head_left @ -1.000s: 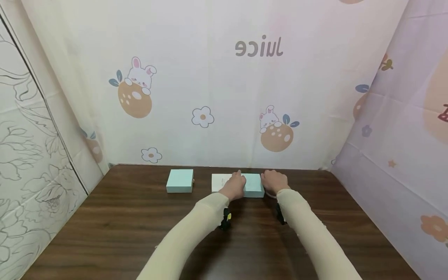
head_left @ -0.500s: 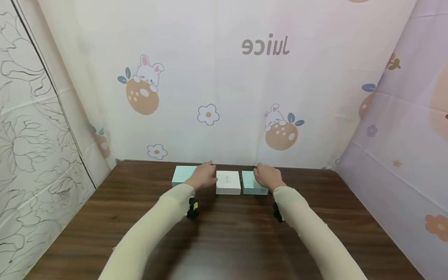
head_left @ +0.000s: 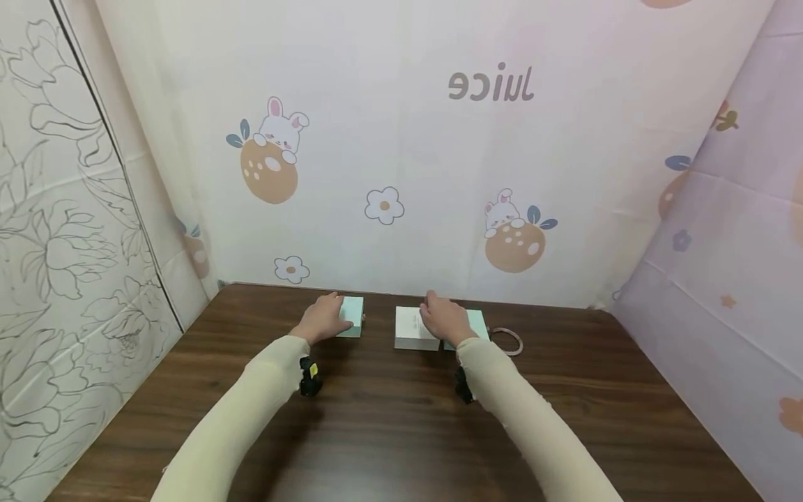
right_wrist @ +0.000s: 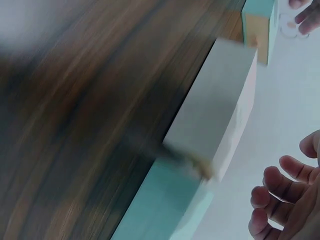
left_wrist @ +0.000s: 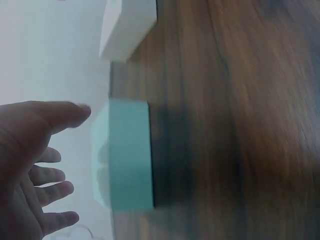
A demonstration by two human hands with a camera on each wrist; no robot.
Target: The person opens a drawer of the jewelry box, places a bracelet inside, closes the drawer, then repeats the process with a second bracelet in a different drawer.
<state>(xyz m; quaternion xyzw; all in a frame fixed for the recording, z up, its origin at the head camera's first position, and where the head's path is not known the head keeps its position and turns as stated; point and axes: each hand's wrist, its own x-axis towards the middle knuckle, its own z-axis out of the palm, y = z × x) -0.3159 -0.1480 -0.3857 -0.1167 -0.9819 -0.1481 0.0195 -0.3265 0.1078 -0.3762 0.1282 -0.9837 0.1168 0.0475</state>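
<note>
White box [head_left: 410,328]: on dark wood table [head_left: 383,432], toward the far edge, between left mint box [head_left: 353,316] and right mint box [head_left: 479,325]. Nearest: 2 pale sleeves [head_left: 251,390] reaching forward, 1 black device [head_left: 310,377] at each wrist. Next: left hand [head_left: 320,318], spread wide, thumb apart from fingers, holding nothing, just above left mint box. Right hand [head_left: 447,319]: fingers loosely bent, gripping nothing, above where white box and right mint box lie just beside each other. Left mint box stands apart; knob on its right side. Pale ring [head_left: 520,342] flat, right of right mint box. Farthest: pale curtain [head_left: 433,153], rabbit-and-fruit prints, mirrored "Juice".
</note>
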